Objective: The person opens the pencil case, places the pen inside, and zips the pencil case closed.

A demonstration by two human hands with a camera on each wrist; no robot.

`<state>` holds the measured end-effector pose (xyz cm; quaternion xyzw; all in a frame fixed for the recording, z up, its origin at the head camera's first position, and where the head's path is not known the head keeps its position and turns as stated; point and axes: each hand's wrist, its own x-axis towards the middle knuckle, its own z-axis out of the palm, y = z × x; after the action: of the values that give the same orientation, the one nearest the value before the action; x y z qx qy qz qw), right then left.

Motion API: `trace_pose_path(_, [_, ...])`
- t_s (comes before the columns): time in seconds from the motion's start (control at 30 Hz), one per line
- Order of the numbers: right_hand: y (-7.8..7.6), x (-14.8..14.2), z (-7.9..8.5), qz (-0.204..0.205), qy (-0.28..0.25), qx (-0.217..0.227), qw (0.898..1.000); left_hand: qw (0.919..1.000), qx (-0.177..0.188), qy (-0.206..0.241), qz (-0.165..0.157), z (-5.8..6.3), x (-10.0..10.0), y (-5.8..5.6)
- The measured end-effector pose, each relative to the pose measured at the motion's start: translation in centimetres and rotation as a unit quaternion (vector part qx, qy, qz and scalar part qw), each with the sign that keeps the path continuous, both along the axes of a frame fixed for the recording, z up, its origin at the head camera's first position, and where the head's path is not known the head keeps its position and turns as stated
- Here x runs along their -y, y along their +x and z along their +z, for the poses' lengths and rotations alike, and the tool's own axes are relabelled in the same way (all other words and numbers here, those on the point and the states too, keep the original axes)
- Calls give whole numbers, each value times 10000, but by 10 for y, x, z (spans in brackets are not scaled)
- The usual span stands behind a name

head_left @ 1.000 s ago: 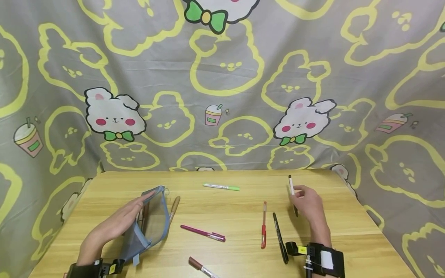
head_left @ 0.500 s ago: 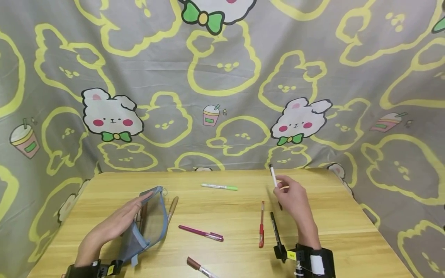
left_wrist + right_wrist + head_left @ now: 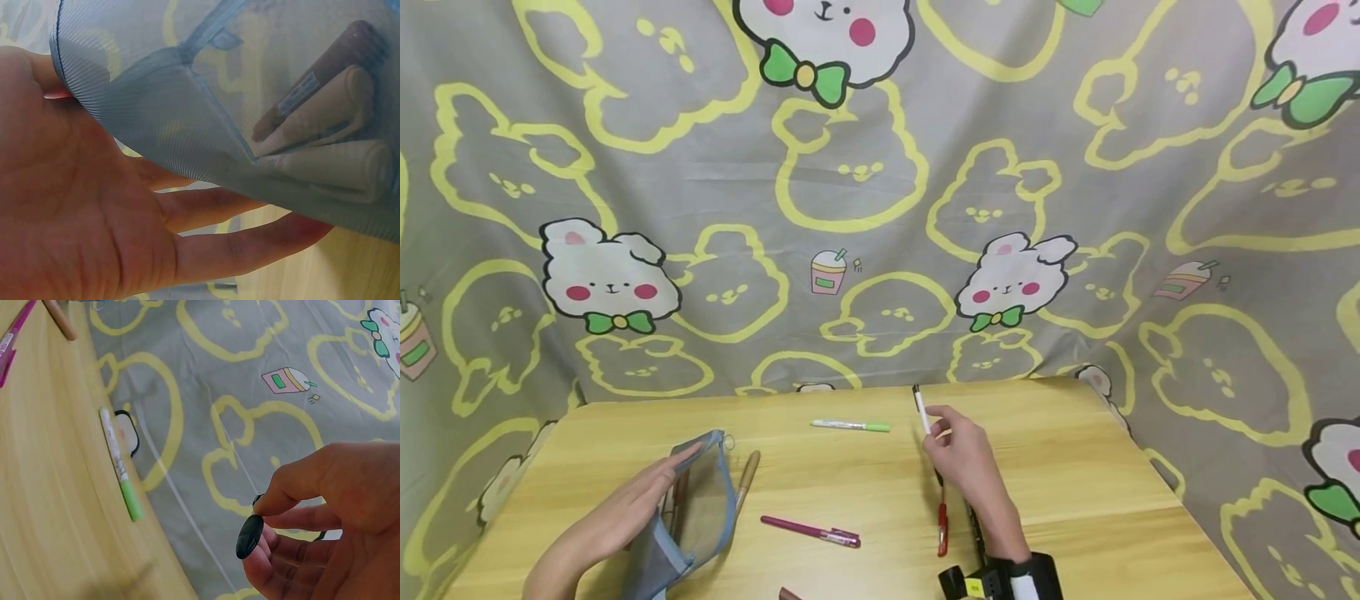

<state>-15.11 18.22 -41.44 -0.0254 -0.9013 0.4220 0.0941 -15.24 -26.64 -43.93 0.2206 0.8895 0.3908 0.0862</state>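
Note:
My left hand (image 3: 617,517) lies with straight fingers along the rim of a blue mesh pencil pouch (image 3: 728,508), whose mouth gapes to the right. The left wrist view shows the fingers (image 3: 219,250) passing behind the mesh, and several pens, among them a pale marker (image 3: 331,169), inside. Raised over the table's far right half, my right hand (image 3: 958,446) pinches a slim white marker (image 3: 922,411) with dark ends between thumb and fingers. Its dark tip (image 3: 250,536) shows in the right wrist view.
On the wooden table (image 3: 1060,467) lie a green marker (image 3: 850,425), a magenta pen (image 3: 811,531), a red pen (image 3: 942,529) and a partly hidden black pen (image 3: 976,529). A tan marker (image 3: 747,477) lies by the pouch. One brown cap (image 3: 788,594) shows at the bottom edge. Patterned cloth (image 3: 857,183) encloses the back.
My right hand has carried the white marker leftward, past the black pen to above the red one. My left hand stays on the pouch. The head view has tilted up slightly and turned right.

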Motion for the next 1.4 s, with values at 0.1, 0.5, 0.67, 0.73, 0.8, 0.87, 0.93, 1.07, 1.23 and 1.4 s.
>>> trace_pose_path(0.1, [2,9,-2,-13,2,-27,10000,9999,-56,-84,-69,-3,3,1])
trace_pose_path(0.5, [1,32,13,21,-404,-123,9991,9825,1800,471,20,0,6,-9])
trace_pose_path(0.67, [2,44,19,18,-667,-166,9976,9885,1432,475,-74,4,2,-11])
trace_pose_path(0.73, [3,51,21,1,-773,-126,9969,9929,1103,427,-125,4,-1,-11])
trace_pose_path(0.8, [4,59,21,25,-846,-89,9964,9947,923,422,-138,5,-2,-10])
trace_pose_path(0.87, [5,69,21,118,-938,-49,9955,9961,778,395,-132,4,-3,-9])
trace_pose_path(0.93, [6,78,20,219,-1005,-45,9947,9966,697,428,-139,4,-3,-9])
trace_pose_path(1.07, [9,97,17,337,-1063,-85,9937,9967,586,515,-218,3,-4,-9])
trace_pose_path(1.23, [12,126,13,651,-1209,-161,9904,9977,457,466,-201,3,-5,-7])
trace_pose_path(1.4, [15,157,5,917,-1289,-308,9869,9979,410,476,-185,3,-4,-6])
